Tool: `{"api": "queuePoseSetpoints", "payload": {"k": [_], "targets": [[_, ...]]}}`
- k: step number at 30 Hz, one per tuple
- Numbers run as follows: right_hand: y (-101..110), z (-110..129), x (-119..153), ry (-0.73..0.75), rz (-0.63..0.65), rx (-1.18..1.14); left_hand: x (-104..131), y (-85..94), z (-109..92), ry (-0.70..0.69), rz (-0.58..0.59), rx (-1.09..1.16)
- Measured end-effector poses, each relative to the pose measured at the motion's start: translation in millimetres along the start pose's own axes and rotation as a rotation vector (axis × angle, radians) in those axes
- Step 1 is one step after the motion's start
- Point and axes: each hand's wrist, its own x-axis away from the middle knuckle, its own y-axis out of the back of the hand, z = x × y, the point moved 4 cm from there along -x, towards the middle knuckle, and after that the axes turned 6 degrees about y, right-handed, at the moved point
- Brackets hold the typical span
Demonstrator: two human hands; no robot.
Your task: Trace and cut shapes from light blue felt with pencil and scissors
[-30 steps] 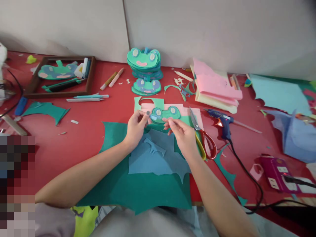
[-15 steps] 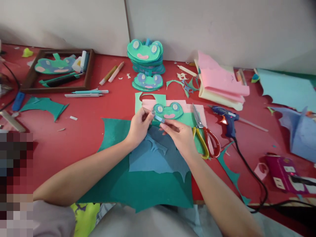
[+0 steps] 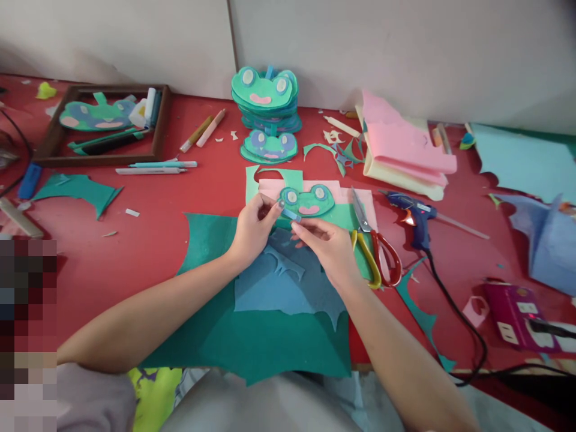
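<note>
A small blue felt strip [image 3: 289, 212] is pinched between both hands above the table. My left hand [image 3: 255, 228] grips its left end with closed fingers, and my right hand [image 3: 327, 247] grips the other end. Just beyond the fingers lies a green felt frog face [image 3: 315, 203] with white eyes and a pink mouth, on pink and light green sheets. Below my hands, a blue felt sheet [image 3: 265, 294] with a cut scrap on it rests over a dark green felt sheet [image 3: 216, 345]. Scissors [image 3: 369, 240] with yellow and red handles lie right of my right hand.
A blue glue gun [image 3: 416, 219] with a cord lies to the right, near a purple power box [image 3: 513, 315]. Frog faces [image 3: 264, 90] are stacked at the back. A wooden frame [image 3: 162, 126] holds pens and another face. Folded pink felt [image 3: 400, 138] stands back right.
Both hands keep their hold on the blue felt strip, almost unmoved. The view has shifted very slightly; the things on the table lie as before.
</note>
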Motion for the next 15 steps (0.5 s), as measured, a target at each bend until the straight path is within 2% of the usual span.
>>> {"api": "queuePoseSetpoints", "payload": {"k": [7,15], "targets": [[0.1,3.1,2.3,-0.040,-0.025,-0.020,-0.9,0.0,1.2,-0.038,-0.007,0.037],[1.0,3.4,2.7,-0.031,-0.039,-0.007,-0.6,-1.3,1.4,0.003,0.022,0.085]]}}
